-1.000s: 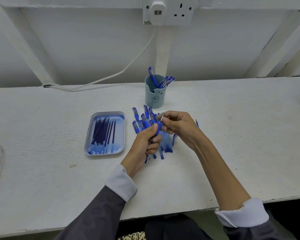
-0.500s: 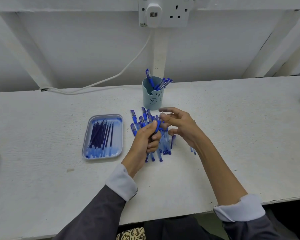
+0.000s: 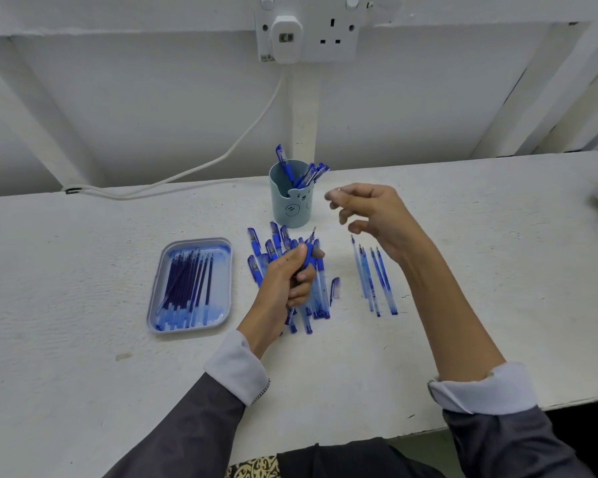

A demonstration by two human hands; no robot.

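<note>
Blue pen (image 3: pixel 309 252) in left hand (image 3: pixel 283 281)

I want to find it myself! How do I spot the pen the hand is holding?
Find the blue-green cup with a bear face at the back of the white table; a heap of blue pens lies in front of it. The left hand grips one pen over that heap. Its neighbours lie flat, but this one points up, bare metal tip on top.

Blue pen (image 3: pixel 309 251), cap off, tip pointing up, upright, held over pen pile (image 3: pixel 320 294)
</note>
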